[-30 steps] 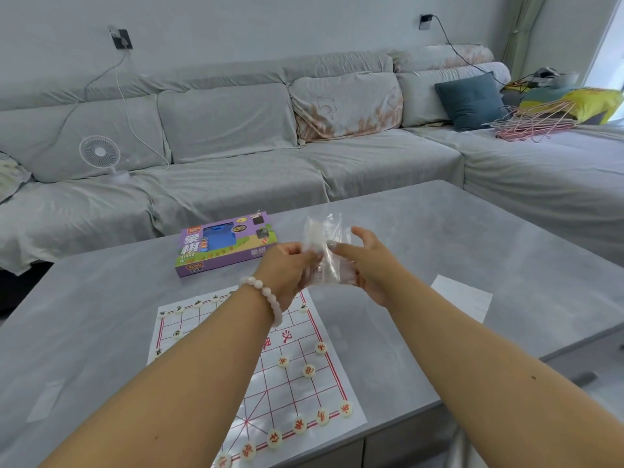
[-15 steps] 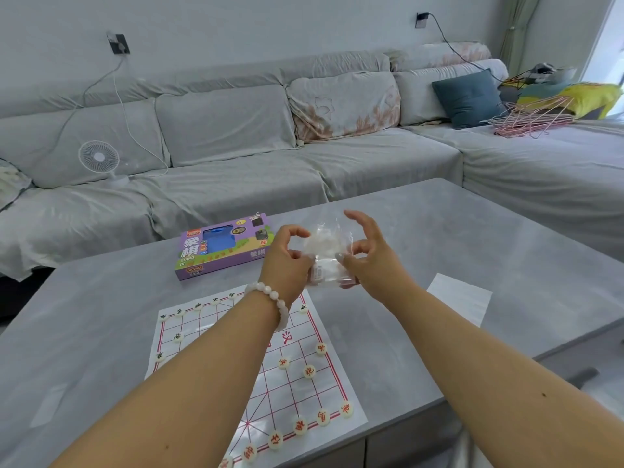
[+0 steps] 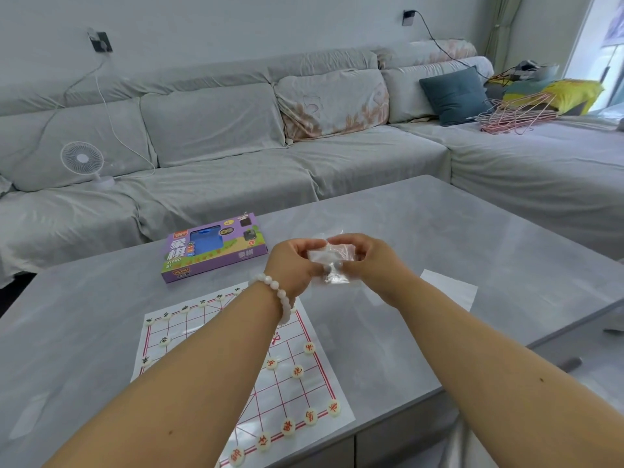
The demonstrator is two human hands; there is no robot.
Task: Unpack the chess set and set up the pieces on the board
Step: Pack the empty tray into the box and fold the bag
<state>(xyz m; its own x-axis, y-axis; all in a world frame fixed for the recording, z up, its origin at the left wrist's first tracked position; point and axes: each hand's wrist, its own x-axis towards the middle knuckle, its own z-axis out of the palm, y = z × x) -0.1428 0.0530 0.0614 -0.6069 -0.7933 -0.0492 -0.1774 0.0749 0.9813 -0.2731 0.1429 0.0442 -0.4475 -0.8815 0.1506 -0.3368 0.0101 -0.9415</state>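
Head view: both hands meet above the grey table (image 3: 439,238), just past the far edge of the board (image 3: 297,393). The left hand (image 3: 293,265) and right hand (image 3: 368,261) each have their fingers curled onto a small clear bag (image 3: 332,261), pinching it between them in the air. The bag is crumpled, so which way its long axis runs cannot be told. A white bead bracelet (image 3: 278,295) circles the left wrist.

The board, a white sheet with red grid lines, lies flat with its long axis running away from the person, tilted slightly left. Round white pieces (image 3: 288,427) with red characters sit in a row along its near edge; others with dark marks line the far edge.

The purple box (image 3: 212,251) lies flat beyond the board, long side across. A white paper (image 3: 449,288) lies to the right.

Behind the table runs a grey sofa (image 3: 219,157) carrying a small fan (image 3: 82,160), a teal cushion (image 3: 454,94) and pink hangers (image 3: 516,111).
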